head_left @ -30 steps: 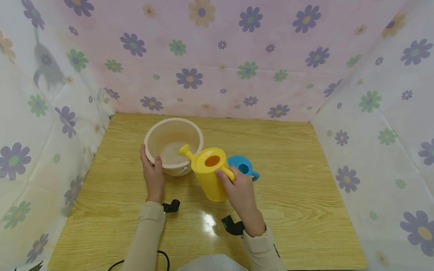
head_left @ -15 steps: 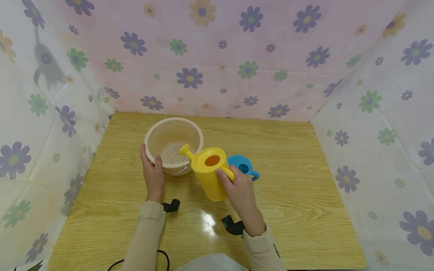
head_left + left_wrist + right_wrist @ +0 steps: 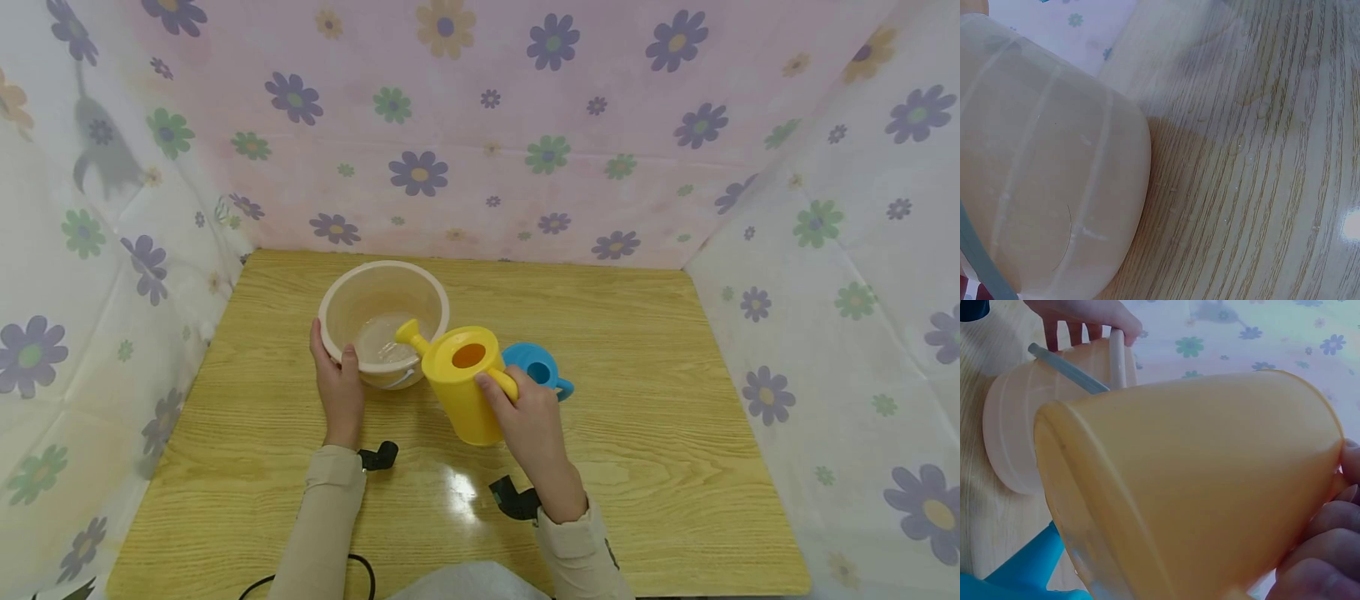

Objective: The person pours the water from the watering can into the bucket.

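A pale beige bucket [image 3: 384, 293] stands on the table, some rippled water in its bottom. My left hand [image 3: 342, 392] holds it at the near left, thumb at the rim and fingers along the outside wall. By its handle, my right hand [image 3: 532, 421] grips a yellow watering can [image 3: 467, 404]. That can leans left, its spout [image 3: 417, 338] reaching over the bucket's near right rim. Behind the right hand sits a smaller blue watering can [image 3: 531, 354], partly covered by the yellow one. The bucket's grey bail handle [image 3: 1072, 372] hangs down its side.
A wood-grain table [image 3: 645, 433] carries everything, with flowered curtains [image 3: 495, 108] at the back and sides. Drops of water [image 3: 1238, 144] dot the tabletop beside the bucket. A black cable [image 3: 363, 562] curves near the left sleeve. Black camera mounts [image 3: 381, 456] sit at the wrists.
Both hands, the bucket and the tilted yellow watering can keep their places. Only the glints and ripples on the water inside the bucket shift.
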Demonstrator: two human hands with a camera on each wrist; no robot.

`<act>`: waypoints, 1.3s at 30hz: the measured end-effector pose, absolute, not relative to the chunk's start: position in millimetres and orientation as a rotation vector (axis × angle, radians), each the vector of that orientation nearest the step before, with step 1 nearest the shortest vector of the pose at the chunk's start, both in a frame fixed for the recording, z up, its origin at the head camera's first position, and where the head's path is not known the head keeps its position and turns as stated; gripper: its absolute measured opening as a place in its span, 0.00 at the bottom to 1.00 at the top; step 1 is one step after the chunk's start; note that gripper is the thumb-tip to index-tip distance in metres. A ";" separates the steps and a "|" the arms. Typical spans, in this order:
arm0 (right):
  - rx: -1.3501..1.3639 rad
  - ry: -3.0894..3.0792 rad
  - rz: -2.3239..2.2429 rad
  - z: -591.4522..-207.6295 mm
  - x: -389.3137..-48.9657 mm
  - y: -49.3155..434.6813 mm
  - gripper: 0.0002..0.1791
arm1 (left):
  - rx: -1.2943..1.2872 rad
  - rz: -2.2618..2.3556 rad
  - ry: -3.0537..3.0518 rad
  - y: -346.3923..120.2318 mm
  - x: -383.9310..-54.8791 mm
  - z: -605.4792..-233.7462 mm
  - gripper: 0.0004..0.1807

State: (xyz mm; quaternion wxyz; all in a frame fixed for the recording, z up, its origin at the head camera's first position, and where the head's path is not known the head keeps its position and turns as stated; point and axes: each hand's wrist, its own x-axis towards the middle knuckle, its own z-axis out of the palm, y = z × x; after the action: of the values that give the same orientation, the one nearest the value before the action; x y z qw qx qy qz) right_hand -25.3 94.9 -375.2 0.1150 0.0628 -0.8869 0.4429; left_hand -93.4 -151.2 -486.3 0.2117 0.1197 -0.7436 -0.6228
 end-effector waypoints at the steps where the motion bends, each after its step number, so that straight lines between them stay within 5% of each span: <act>1: 0.184 -2.601 1.297 -375.1 -25.4 95.0 0.18 | 0.333 -1.725 -2.067 -151.2 -93.5 -486.3 0.32; 23: 0.181 -2.608 1.340 -373.9 -26.8 96.3 0.18 | 0.331 -1.792 -2.061 -143.9 -84.1 -460.5 0.31; 39: 0.202 -2.606 1.337 -373.4 -28.8 97.6 0.18 | 0.309 -1.771 -2.043 -151.6 -93.5 -484.3 0.32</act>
State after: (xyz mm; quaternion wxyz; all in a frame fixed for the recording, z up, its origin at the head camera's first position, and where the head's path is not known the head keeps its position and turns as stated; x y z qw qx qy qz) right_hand -28.8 97.6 -373.4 0.1026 0.0683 -0.8829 0.4531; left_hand -93.5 -151.6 -484.3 0.2086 0.1112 -0.7343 -0.6363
